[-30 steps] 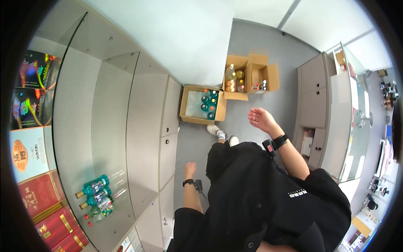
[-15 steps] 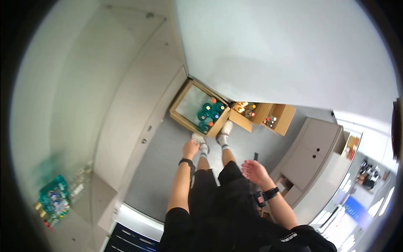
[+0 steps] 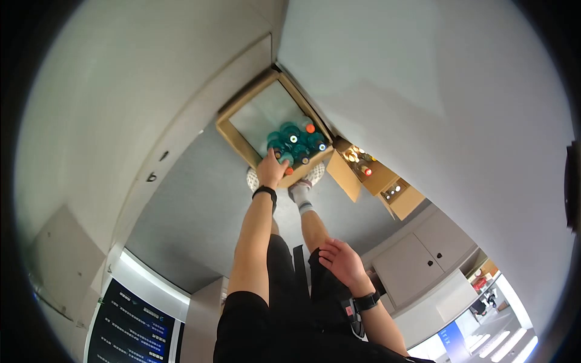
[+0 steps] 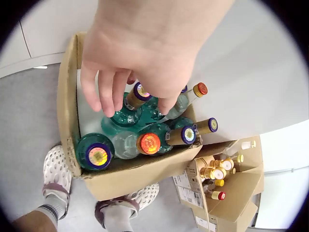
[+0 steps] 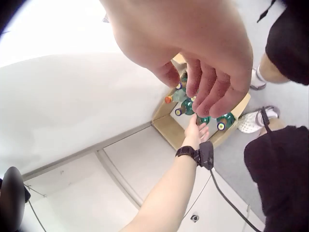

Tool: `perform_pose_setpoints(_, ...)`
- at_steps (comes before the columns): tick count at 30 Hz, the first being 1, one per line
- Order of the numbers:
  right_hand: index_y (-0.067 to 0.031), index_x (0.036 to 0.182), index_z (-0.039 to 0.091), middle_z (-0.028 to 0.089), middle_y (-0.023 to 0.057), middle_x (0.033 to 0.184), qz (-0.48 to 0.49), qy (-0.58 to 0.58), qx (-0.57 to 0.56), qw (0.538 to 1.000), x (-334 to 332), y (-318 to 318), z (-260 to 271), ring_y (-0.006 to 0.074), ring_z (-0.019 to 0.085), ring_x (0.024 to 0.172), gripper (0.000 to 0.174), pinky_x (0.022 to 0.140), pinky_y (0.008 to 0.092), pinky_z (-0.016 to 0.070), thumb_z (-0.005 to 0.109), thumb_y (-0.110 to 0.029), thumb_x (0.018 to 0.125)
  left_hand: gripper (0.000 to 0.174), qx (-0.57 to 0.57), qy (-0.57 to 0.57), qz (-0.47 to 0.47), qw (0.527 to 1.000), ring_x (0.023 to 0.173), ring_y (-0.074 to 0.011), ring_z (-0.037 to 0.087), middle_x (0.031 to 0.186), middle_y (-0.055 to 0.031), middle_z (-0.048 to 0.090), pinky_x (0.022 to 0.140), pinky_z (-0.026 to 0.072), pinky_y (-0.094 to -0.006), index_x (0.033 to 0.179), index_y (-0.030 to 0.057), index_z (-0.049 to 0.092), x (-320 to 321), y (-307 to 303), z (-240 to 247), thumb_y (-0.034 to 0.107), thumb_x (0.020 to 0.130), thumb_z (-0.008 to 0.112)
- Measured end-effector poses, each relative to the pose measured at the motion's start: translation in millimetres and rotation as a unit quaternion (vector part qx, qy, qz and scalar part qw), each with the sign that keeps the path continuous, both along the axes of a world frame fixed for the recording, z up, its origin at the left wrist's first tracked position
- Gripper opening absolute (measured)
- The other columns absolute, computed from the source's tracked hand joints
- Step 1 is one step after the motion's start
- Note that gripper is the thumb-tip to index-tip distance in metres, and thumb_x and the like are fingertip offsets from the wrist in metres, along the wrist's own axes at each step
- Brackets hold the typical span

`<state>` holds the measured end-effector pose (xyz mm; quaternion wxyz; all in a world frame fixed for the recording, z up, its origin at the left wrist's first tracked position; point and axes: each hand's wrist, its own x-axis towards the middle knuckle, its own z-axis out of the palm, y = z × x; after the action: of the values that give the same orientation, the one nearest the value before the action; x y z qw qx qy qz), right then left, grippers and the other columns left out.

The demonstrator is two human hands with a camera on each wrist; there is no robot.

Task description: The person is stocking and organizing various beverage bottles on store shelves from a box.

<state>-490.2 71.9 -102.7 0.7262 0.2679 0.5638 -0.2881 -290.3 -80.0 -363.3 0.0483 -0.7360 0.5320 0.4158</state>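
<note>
Several green glass bottles (image 3: pixel 293 130) stand together in an open cardboard box (image 3: pixel 242 140) on the floor. My left hand (image 3: pixel 271 170) reaches down over the box's near side. In the left wrist view its fingers (image 4: pixel 106 94) and thumb are spread apart above a green bottle (image 4: pixel 126 116) with a gold neck and a purple-rimmed cap. Two clear bottles with orange caps, one of them (image 4: pixel 126 144) nearest the front, stand among the green ones. My right hand (image 3: pixel 344 263) hangs in front of my thigh, its fingers loosely bent and holding nothing.
Right of the box stand cardboard cartons (image 4: pixel 231 193) with gold-, yellow- and red-capped bottles. A white wall (image 3: pixel 393 72) rises behind the boxes. Cabinet doors (image 3: pixel 175 130) line the left, and a low cabinet (image 3: pixel 417 260) is at the right. My feet in clogs (image 4: pixel 145 195) are right by the box.
The view has turned and come closer to the box of green bottles. My left hand has moved from beside my body down over the bottles. The right hand has stayed empty.
</note>
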Motion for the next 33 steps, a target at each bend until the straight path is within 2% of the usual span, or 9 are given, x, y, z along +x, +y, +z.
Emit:
perform_pose_setpoints(2, -0.002, 0.119, 0.054, 0.062, 0.0119, 0.109, 0.013, 0.049, 0.023, 0.998, -16, 12, 1, 0.0237, 0.06, 0.099, 0.032, 0.091, 0.0379, 0.0486, 0.05, -0.026, 0.098, 0.052, 0.009, -0.028, -0.017, 0.999, 0.091, -0.0378, 0.068, 0.093, -0.0183, 0.07, 0.079, 0.054, -0.0488, 0.118, 0.0069, 0.054, -8, 2, -46, 0.043, 0.082, 0.066)
perform_pose_setpoints(10, -0.0024, 0.116, 0.057, 0.064, 0.0117, 0.105, 0.01, 0.106, 0.027, 0.994, -45, 52, 21, 0.0217, 0.061, 0.095, 0.028, 0.086, 0.0364, 0.0507, 0.051, -0.024, 0.098, 0.027, -0.032, -0.066, -0.091, 0.993, 0.085, -0.0358, 0.068, 0.087, -0.018, 0.07, 0.076, 0.0543, -0.0465, 0.094, 0.0063, 0.064, 19, -10, -38, 0.031, 0.084, 0.064)
perform_pose_setpoints(14, -0.0023, 0.116, 0.057, 0.064, 0.0109, 0.103, 0.044, 0.119, -0.03, 0.991, -26, 43, 49, 0.0211, 0.062, 0.094, 0.027, 0.085, 0.036, 0.0512, 0.052, -0.023, 0.098, 0.026, -0.108, 0.042, -0.065, 0.991, 0.08, -0.0379, 0.067, 0.081, -0.0176, 0.069, 0.071, 0.0531, -0.0473, 0.091, 0.0051, 0.062, 55, -6, 47, 0.029, 0.081, 0.067)
perform_pose_setpoints(19, -0.0023, 0.117, 0.059, 0.065, 0.0085, 0.107, 0.22, 0.124, -0.168, 0.953, 15, -6, 115, 0.0173, 0.062, 0.097, 0.027, 0.082, 0.0303, 0.0513, 0.062, -0.017, 0.094, 0.027, -0.195, 0.156, -0.081, 0.965, 0.077, -0.0367, 0.066, 0.082, -0.0157, 0.069, 0.066, 0.0522, -0.0452, 0.099, 0.0058, 0.066, 108, 3, 231, 0.02, 0.077, 0.071)
perform_pose_setpoints(23, -0.0009, 0.118, 0.059, 0.065, 0.0084, 0.112, 0.323, 0.14, -0.377, 0.856, 53, -35, 150, 0.0169, 0.064, 0.095, 0.037, 0.085, 0.0302, 0.0509, 0.071, -0.013, 0.085, 0.028, -0.281, 0.173, -0.14, 0.934, 0.075, -0.0346, 0.065, 0.081, -0.0137, 0.068, 0.067, 0.0521, -0.0424, 0.098, 0.0054, 0.067, 146, 3, 404, 0.015, 0.072, 0.073)
perform_pose_setpoints(26, -0.0038, 0.131, 0.051, 0.057, 0.0153, 0.124, 0.479, 0.247, -0.457, 0.708, 92, -73, 233, 0.0282, 0.058, 0.113, 0.063, 0.096, 0.0372, 0.0471, 0.077, -0.019, 0.076, 0.028, -0.299, 0.193, -0.18, 0.917, 0.075, -0.0329, 0.063, 0.079, -0.0122, 0.066, 0.068, 0.0514, -0.0419, 0.095, 0.0054, 0.067, 160, 25, 519, 0.015, 0.07, 0.073)
perform_pose_setpoints(29, -0.0078, 0.143, 0.038, 0.046, 0.0191, 0.137, 0.495, 0.352, -0.617, 0.501, 125, -89, 277, 0.0328, 0.052, 0.123, 0.085, 0.101, 0.0391, 0.0449, 0.081, -0.018, 0.071, 0.025, -0.334, 0.218, -0.238, 0.886, 0.074, -0.0319, 0.062, 0.078, -0.0112, 0.066, 0.07, 0.0503, -0.0424, 0.091, 0.0049, 0.066, 168, 30, 592, 0.015, 0.069, 0.073)
perform_pose_setpoints(32, -0.0107, 0.147, 0.032, 0.034, 0.0204, 0.148, 0.495, 0.296, -0.676, 0.46, 140, -96, 321, 0.0376, 0.036, 0.137, 0.096, 0.109, 0.043, 0.0373, 0.084, -0.02, 0.068, 0.026, -0.333, 0.219, -0.288, 0.871, 0.071, -0.0269, 0.063, 0.078, -0.0098, 0.065, 0.066, 0.051, -0.0373, 0.093, 0.0071, 0.067, 166, 46, 657, 0.014, 0.068, 0.074)
perform_pose_setpoints(33, -0.0112, 0.147, 0.033, 0.042, 0.0191, 0.144, 0.469, 0.309, -0.704, 0.435, 144, -95, 331, 0.039, 0.044, 0.13, 0.098, 0.106, 0.0426, 0.0406, 0.084, -0.02, 0.064, 0.025, -0.332, 0.218, -0.286, 0.872, 0.07, -0.0265, 0.062, 0.076, -0.0093, 0.064, 0.063, 0.0496, -0.0368, 0.09, 0.0068, 0.067, 163, 53, 671, 0.014, 0.067, 0.073)
